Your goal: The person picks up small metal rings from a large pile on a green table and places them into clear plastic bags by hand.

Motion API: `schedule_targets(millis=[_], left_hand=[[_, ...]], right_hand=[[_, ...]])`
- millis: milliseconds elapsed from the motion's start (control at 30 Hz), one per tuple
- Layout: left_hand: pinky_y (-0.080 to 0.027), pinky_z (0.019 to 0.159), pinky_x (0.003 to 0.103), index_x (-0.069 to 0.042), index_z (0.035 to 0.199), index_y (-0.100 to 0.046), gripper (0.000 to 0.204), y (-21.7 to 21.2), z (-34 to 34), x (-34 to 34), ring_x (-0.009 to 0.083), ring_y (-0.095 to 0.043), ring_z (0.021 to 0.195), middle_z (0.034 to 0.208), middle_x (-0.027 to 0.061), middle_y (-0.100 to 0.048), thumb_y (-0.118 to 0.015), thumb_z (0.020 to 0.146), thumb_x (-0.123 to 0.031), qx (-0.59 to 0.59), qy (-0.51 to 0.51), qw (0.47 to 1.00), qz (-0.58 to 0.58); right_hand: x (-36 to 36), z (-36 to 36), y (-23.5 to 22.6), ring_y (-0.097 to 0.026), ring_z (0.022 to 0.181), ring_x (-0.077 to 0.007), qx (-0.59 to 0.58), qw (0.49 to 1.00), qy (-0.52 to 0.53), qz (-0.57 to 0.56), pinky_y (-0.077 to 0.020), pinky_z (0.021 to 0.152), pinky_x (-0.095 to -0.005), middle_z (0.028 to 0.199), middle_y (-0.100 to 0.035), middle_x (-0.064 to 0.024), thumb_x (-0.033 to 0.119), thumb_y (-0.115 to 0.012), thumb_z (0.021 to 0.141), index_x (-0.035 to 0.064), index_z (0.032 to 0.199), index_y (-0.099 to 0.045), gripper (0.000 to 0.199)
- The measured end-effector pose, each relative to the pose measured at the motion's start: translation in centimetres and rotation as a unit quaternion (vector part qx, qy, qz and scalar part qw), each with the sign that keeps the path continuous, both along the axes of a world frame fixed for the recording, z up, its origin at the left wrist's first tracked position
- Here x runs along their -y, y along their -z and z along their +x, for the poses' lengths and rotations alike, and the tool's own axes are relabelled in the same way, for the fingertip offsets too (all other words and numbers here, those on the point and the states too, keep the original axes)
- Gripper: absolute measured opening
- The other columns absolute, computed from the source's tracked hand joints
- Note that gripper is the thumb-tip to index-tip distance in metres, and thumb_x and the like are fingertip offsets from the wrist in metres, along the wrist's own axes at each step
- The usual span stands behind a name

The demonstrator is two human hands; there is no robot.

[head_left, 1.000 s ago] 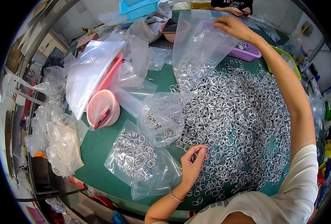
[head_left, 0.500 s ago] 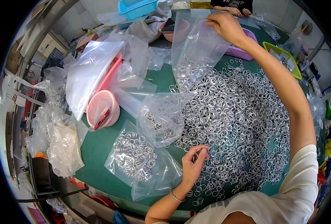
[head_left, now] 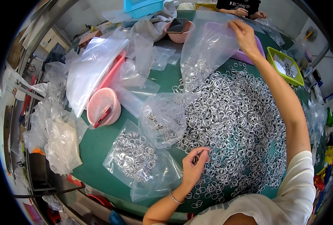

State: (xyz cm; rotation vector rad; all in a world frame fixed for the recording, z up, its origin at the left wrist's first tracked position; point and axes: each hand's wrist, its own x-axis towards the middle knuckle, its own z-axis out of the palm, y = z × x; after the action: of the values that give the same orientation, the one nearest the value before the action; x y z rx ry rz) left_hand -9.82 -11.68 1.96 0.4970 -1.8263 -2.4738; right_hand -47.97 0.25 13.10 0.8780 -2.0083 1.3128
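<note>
Your right hand (head_left: 245, 36), at the far side of the counter (head_left: 91, 157), pinches the upper right corner of a clear plastic bag (head_left: 207, 41). Metal rings gather in the bag's lower end, which sits at the far left edge of the loose ring pile (head_left: 234, 120). Your left hand (head_left: 194, 165) is at the near left edge of that pile with its fingers curled in; you cannot tell from this view whether they grip a ring. A bracelet (head_left: 176, 198) circles your left wrist.

Left of the pile you have a crumpled ring bag (head_left: 162, 118), and nearer to you a flatter ring bag (head_left: 134, 153). Further left stands a round pink basket (head_left: 114, 107) with a red-handled tool (head_left: 103, 117) in it, just beside a stack of clear plastic sheets (head_left: 93, 67). On the far side are a pink bowl (head_left: 179, 36) with a dark phone (head_left: 177, 24) on it, a purple basket (head_left: 260, 48) behind your right hand, and a lime-green basket (head_left: 299, 78) to the right. A co-worker's hands (head_left: 241, 12) show beyond.
</note>
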Motion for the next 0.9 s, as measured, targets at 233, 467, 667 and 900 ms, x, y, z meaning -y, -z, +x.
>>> schedule_targets(millis=[233, 467, 667, 900], left_hand=[[-0.035, 0.046, 0.016, -0.002, 0.101, -0.061, 0.016, -0.4, -0.1, 0.0, 0.0015, -0.044, 0.054, 0.071, 0.0017, -0.058, -0.053, 0.091, -0.013, -0.02, 0.001, 1.0, 0.008], [-0.036, 0.041, 0.017, -0.002, 0.116, -0.056, 0.026, 0.2, -0.2, -0.1, 0.0109, -0.056, 0.071, 0.091, 0.006, -0.057, -0.049, 0.092, -0.011, -0.042, 0.073, 0.986, 0.142], [-0.034, 0.04, 0.016, -0.001, 0.111, -0.059, 0.023, 0.5, -0.1, -0.4, 0.0087, -0.051, 0.065, 0.086, 0.0042, -0.055, -0.05, 0.092, -0.011, -0.031, 0.101, 0.977, 0.187], [-0.034, 0.039, 0.016, -0.001, 0.109, -0.059, 0.021, 0.2, 0.0, -0.7, 0.0086, -0.052, 0.064, 0.086, 0.0041, -0.056, -0.051, 0.091, -0.01, -0.014, 0.091, 0.978, 0.187]], right_hand=[[3.8, 1.8, -5.3, -0.05, 0.074, -0.0061, -0.01, 0.989, -0.123, -0.086, -0.0394, 0.068, -0.0198, 0.083, -0.057, 0.0026, 0.018, -0.054, 0.092, -0.0006, 0.088, -0.062, 0.02], [0.3, 8.4, -11.7, -0.053, 0.073, -0.0044, 0.149, 0.921, -0.289, -0.214, -0.0429, 0.069, -0.0194, 0.082, -0.06, 0.0028, 0.019, -0.052, 0.093, 0.0031, 0.088, -0.061, 0.019], [-6.7, 10.7, -7.8, -0.053, 0.079, -0.008, 0.177, 0.965, -0.187, 0.052, -0.0428, 0.074, -0.0235, 0.085, -0.061, 0.0, 0.017, -0.053, 0.091, 0.0, 0.09, -0.064, 0.02], [-14.5, 11.0, -4.6, -0.054, 0.093, -0.0121, 0.144, 0.975, -0.026, 0.166, -0.0421, 0.084, -0.0273, 0.099, -0.061, -0.0049, 0.014, -0.055, 0.089, -0.002, 0.106, -0.06, 0.024]])
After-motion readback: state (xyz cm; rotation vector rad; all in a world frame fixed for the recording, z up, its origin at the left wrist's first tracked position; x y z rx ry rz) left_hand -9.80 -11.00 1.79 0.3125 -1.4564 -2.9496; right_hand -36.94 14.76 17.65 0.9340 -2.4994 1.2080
